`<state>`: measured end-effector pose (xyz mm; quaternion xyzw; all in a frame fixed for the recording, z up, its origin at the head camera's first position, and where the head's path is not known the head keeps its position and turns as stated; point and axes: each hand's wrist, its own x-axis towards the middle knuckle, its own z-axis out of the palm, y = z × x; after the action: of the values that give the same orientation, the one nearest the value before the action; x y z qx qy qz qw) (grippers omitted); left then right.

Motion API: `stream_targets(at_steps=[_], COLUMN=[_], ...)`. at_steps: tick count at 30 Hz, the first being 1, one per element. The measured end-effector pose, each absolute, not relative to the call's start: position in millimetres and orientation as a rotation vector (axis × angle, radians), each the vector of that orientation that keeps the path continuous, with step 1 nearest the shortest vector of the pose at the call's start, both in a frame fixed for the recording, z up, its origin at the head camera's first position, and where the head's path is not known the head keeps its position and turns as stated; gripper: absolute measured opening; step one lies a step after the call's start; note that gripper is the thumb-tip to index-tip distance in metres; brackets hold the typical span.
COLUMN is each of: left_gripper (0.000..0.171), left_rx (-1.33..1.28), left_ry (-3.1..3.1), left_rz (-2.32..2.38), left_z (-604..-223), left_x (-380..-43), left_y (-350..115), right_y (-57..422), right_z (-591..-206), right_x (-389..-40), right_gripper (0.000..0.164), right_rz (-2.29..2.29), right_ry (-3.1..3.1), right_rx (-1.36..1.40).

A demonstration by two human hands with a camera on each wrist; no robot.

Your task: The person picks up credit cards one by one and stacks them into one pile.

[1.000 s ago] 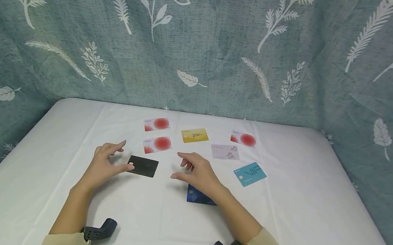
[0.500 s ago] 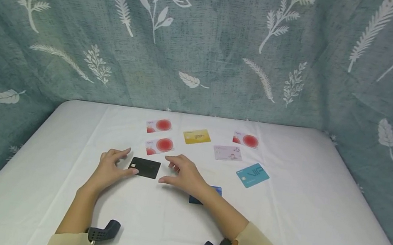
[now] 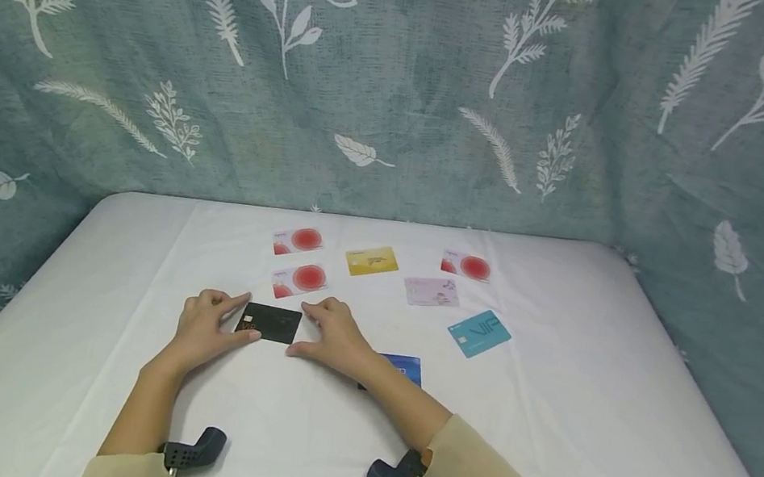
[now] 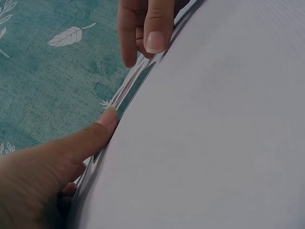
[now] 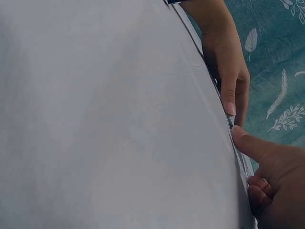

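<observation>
A black VIP card (image 3: 272,323) with a chip lies on the white cloth near the middle of the head view. My left hand (image 3: 206,330) pinches its left end, thumb over the near edge and index finger at the far corner. From the other side my right hand (image 3: 338,340) brackets the right end, thumb and index fingertips right at the two corners. The left wrist view shows the card (image 4: 136,88) almost edge-on, between my left thumb and the right fingertips. A blue card (image 3: 406,368) is partly hidden under my right forearm.
Beyond the hands lie two red-circle cards (image 3: 298,281) at left and a gold card (image 3: 371,261). Farther right are a pale pink card (image 3: 431,292), another red-circle card (image 3: 466,266) and a teal VIP card (image 3: 479,334). A leaf-patterned curtain (image 3: 400,111) hangs behind the table.
My right hand has moved left, from over the blue card to the black card's right end. My left index fingertip has come down to the card's far corner. More of the blue card shows.
</observation>
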<state>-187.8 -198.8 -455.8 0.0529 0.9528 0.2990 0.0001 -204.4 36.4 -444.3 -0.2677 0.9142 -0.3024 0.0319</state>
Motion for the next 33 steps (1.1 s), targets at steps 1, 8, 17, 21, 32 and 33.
stream_targets(at_steps=[1, 8, 17, 21, 32, 33], left_gripper=[0.073, 0.067, 0.062, 0.062, 0.06, 0.06], left_rx=[0.167, 0.211, 0.19, 0.163, 0.117, 0.115], left_ry=[2.993, 2.954, 2.907, 2.896, 2.891, 2.894], left_rz=[0.936, 0.999, 1.063, 1.075, 1.084, 1.086], left_z=[-456, -458, -460, -458, -454, -455], left_x=[-187, -185, -184, -184, -182, -183], left_y=[-199, -205, -206, -205, -205, -205], right_y=[35, 29, 27, 26, 23, 23], right_z=[-445, -451, -455, -455, -454, -454], right_x=[-205, -204, -201, -201, -202, -202], right_gripper=[0.075, 0.067, 0.059, 0.056, 0.052, 0.052], right_rz=[-0.93, -0.957, -1.019, -1.049, -1.108, -1.111], right_ry=[2.816, 2.868, 2.892, 2.882, 2.834, 2.834], right_rx=[-0.817, -0.819, -0.755, -0.708, -0.63, -0.628])
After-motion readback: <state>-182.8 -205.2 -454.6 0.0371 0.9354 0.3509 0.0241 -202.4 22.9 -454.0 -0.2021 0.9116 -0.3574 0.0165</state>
